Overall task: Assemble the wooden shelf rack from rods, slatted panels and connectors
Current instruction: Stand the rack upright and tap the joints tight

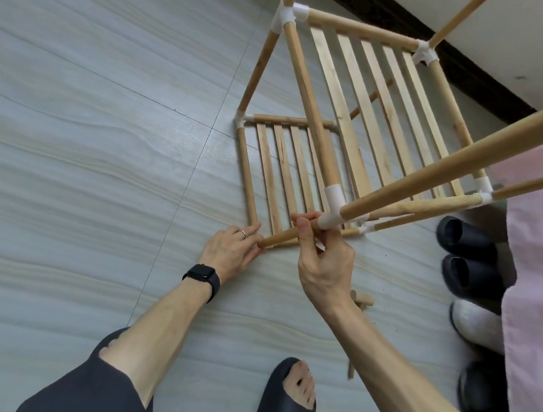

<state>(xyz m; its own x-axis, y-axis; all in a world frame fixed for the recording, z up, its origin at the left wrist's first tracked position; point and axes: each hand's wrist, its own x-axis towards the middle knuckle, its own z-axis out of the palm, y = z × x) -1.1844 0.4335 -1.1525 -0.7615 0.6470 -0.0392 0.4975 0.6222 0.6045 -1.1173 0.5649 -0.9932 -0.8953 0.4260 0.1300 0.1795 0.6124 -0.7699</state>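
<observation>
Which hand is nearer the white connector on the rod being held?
Right. The right hand pinches the rod beside the connector; the left hand is farther off, at the rod's free end.

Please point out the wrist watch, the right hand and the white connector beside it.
wrist watch [200, 272]: head view, dark face.
right hand [327, 261]: head view, back of hand.
white connector [335, 201]: head view, upper sleeve.

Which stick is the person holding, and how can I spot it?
Find the wooden rack standing on the grey floor. At its nearest corner a white connector joins several rods. The held rod slants down from it, and unlike the others its lower end is free, pinched by the right hand.
</observation>
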